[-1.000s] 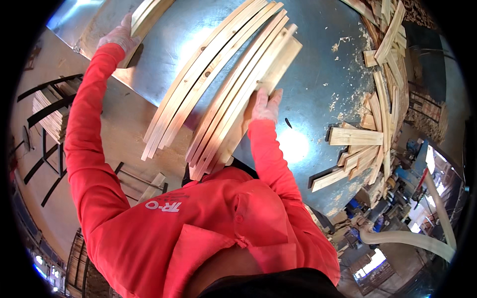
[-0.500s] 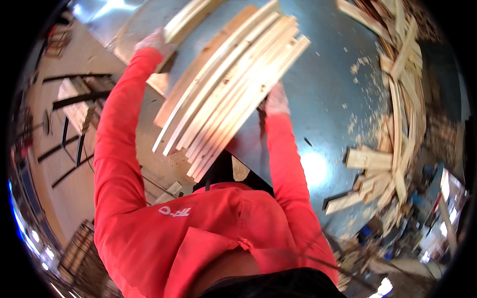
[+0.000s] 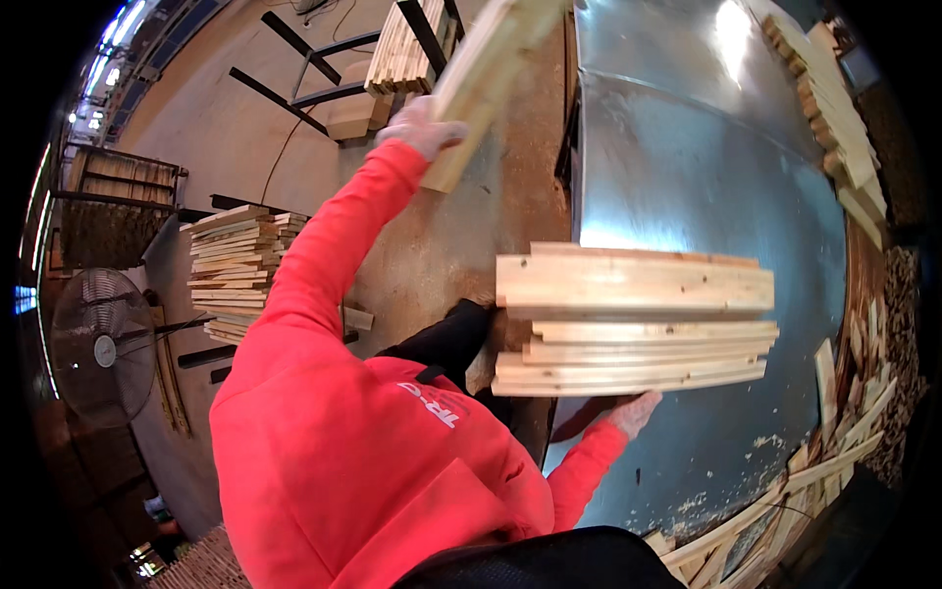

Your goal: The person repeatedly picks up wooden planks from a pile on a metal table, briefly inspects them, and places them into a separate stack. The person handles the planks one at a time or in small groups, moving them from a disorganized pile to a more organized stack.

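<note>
My left hand (image 3: 422,130) reaches out ahead and grips a long pale wooden board (image 3: 476,93), closed on its near part with the thumb to the right. The board is blurred and held up over the floor, left of the metal table. A stack of wooden planks (image 3: 638,282) lies crosswise at the table's left edge, its left end jutting past that edge. My right hand (image 3: 636,414) is closed against the near side of this stack, fingers partly hidden by the lowest plank.
The metal table (image 3: 706,187) bears sawdust and scraps (image 3: 834,461) along its right and near edges. More boards (image 3: 824,98) lie at its far right. On the left stand a black metal rack (image 3: 314,93) with planks, a plank pile (image 3: 231,265) and a fan (image 3: 103,344).
My view has turned left. My left hand has carried its board away from the table, out over the floor toward the rack. My right hand stays at the plank stack.
</note>
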A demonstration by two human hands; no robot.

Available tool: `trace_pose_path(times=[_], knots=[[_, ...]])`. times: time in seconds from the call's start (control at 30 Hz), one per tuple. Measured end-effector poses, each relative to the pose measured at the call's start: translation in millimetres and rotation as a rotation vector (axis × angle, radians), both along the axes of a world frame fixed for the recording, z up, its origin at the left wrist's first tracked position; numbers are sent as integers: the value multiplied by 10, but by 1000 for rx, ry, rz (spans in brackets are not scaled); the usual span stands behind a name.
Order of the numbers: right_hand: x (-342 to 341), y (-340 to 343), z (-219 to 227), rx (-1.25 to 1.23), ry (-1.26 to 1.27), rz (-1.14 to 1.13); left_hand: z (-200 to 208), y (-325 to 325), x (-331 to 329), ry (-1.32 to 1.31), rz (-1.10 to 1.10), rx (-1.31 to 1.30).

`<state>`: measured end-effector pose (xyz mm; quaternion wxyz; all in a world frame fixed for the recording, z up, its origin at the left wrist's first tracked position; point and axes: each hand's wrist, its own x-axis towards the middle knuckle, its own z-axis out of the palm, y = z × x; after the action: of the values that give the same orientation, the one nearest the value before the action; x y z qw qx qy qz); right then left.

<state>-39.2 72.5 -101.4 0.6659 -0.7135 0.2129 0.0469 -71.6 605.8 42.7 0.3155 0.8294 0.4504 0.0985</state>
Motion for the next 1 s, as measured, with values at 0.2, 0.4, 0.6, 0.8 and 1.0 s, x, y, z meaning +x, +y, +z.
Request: trace_pose_path(times=[0.2,0.4,0.6,0.8,1.0], knots=[[11,522,-52,-662,75,156,-343,2534,-523,170,384,244],[109,1563,-281,-815,347,217,-1224,4715,-439,464,563,157],[248,2217,-156,-924,581,217,-2568,5812,-165,503,515,19],[-94,2139,154,-868,702,94,-3144,6077,293,578,249,-29],[-765,1120,1035,-670,788,-369,-2206,4278,643,-137,-193,163]])
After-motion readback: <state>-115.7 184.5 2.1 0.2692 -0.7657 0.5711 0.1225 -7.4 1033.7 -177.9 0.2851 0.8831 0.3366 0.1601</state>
